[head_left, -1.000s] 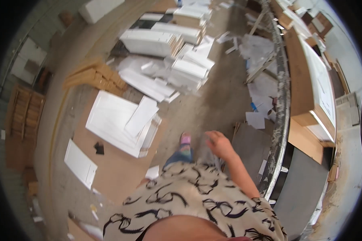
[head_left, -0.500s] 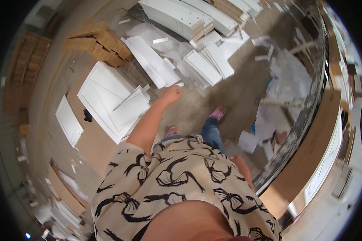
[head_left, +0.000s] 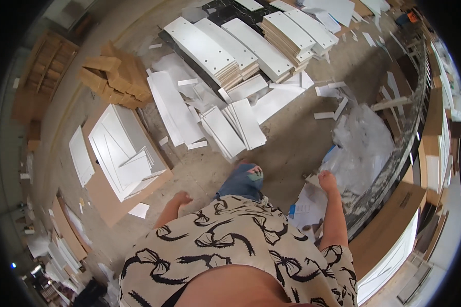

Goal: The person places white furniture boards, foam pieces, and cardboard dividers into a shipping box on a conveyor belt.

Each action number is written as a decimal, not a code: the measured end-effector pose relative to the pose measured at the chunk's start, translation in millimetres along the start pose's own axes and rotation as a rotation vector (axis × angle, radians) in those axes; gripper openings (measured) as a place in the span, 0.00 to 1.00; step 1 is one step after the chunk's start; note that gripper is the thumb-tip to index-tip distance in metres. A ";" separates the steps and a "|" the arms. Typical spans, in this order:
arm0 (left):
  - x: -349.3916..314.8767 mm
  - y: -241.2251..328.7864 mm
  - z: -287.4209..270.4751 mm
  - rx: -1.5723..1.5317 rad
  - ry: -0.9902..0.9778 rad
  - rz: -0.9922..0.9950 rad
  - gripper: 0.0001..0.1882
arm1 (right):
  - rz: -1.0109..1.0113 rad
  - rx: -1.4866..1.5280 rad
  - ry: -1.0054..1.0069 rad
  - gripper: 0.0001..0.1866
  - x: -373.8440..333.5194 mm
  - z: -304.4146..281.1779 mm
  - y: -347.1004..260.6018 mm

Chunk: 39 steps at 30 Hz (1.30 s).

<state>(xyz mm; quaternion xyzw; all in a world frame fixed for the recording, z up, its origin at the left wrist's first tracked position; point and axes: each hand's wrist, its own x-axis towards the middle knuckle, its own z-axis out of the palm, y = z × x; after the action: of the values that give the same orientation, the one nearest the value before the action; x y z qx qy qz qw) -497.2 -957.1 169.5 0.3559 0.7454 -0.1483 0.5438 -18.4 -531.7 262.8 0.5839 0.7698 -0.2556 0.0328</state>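
Note:
My left hand (head_left: 182, 198) hangs low at my left side, its fingers loosely curled, with nothing seen in it. Nearest to it are a white scrap (head_left: 139, 210) on the floor and a brown cardboard sheet (head_left: 107, 207) bearing white panels (head_left: 110, 148). My right hand (head_left: 328, 180) swings forward on the right, closed, with nothing visible in it. Behind it in the view lies a heap of clear plastic film (head_left: 361, 146). A stack of narrow white boards (head_left: 223, 133) lies on the floor ahead of my raised, jeans-clad leg (head_left: 242, 180).
Farther ahead are stacks of long white boards with holes (head_left: 205, 48). Folded brown cartons (head_left: 119, 77) stand at the far left. Along the right runs a dark, worn edge (head_left: 412, 128), with a long brown carton (head_left: 389, 230) beyond it. Loose offcuts (head_left: 338, 107) litter the floor.
I have stepped forward, and the board stacks are nearer. My left hand has swung back to my side, while my right hand has come forward from beside my body.

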 end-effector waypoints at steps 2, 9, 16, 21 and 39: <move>23.2 56.6 -26.8 -0.327 0.274 0.043 0.19 | 0.019 -0.145 -0.182 0.14 41.4 -9.5 24.4; 163.7 226.8 -133.9 -0.243 0.465 0.229 0.19 | -0.289 -0.233 -0.303 0.13 162.6 -24.6 28.5; 239.8 430.7 -292.1 -0.292 0.483 0.418 0.16 | -0.128 -0.116 -0.437 0.13 274.5 -67.8 21.2; 246.8 503.1 -370.8 -0.681 0.562 0.526 0.16 | -0.297 -0.241 -0.617 0.17 415.8 -27.4 -27.2; 593.9 443.6 -506.0 -0.537 0.652 -0.222 0.32 | -0.488 -0.335 -0.454 0.33 761.3 182.0 -99.5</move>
<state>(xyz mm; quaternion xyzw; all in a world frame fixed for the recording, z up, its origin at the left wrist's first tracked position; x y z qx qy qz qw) -639.2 -118.3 -116.5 0.1478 0.9240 0.1131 0.3339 -395.2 42.7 -125.4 0.2982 0.8906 -0.2496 0.2358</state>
